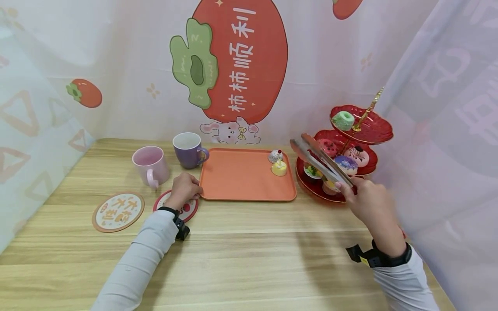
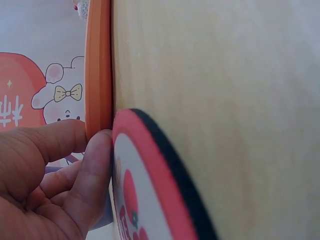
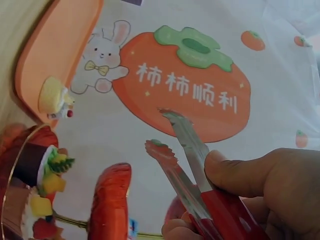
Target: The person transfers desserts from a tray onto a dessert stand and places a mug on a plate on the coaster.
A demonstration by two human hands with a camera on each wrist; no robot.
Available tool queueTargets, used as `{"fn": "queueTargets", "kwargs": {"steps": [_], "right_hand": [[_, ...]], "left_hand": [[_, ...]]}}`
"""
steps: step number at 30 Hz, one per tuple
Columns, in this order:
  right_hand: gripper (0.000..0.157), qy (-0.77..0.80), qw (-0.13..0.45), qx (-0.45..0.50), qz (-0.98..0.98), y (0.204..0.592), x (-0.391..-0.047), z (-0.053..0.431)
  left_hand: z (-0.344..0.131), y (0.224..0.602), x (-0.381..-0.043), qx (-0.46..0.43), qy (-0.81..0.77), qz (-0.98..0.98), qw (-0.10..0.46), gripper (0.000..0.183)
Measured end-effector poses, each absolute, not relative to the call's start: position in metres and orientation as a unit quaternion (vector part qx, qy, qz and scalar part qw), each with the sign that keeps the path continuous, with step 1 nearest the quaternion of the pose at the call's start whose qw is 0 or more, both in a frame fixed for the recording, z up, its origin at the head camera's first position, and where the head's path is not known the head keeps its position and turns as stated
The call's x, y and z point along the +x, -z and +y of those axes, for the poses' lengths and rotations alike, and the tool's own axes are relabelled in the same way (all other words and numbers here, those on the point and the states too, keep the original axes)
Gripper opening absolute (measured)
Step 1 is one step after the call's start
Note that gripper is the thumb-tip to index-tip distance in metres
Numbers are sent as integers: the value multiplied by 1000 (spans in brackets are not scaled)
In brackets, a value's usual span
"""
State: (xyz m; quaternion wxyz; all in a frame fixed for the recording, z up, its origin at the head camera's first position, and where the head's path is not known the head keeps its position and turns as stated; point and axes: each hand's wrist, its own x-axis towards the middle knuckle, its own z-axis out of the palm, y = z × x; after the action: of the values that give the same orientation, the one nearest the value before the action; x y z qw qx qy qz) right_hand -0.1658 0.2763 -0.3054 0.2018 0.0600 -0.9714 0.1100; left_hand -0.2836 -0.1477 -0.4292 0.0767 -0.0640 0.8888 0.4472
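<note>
Tongs (image 3: 201, 172) slant diagonally, pointing forward-left.

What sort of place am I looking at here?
Probably a staged dessert-serving corner: a glossy red tiered cake stand, an orange rectangular tray, and a white cloth backdrop printed with cartoons.

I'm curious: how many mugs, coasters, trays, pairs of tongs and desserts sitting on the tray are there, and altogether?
Mugs: 2
Coasters: 2
Tray: 1
Tongs: 1 pair
Desserts on the tray: 2
Total: 8

Curtained booth — printed cloth walls (image 1: 128, 52), wooden table (image 1: 249, 263)
</note>
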Motion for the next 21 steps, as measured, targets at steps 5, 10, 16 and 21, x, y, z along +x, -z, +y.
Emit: {"fn": "queueTargets", "kwargs": {"steps": [5,10,16,21], "right_hand": [[29,-115,189,54,-974,313,-170,274],[30,-121,179,48,-975,322,-173,270],[34,-116,127,37,-984,335,-179,264],[34,-105,110,26,-988,346,-185,260]], "left_hand": [[-147,429,-283,-63,-453,886,71,20],[-147,429,-283,-63,-453,886,72,19],[-147,429,-283,-63,-451,887,75,18],[-147,430,-284,-66,-449,888,76,18]]}}
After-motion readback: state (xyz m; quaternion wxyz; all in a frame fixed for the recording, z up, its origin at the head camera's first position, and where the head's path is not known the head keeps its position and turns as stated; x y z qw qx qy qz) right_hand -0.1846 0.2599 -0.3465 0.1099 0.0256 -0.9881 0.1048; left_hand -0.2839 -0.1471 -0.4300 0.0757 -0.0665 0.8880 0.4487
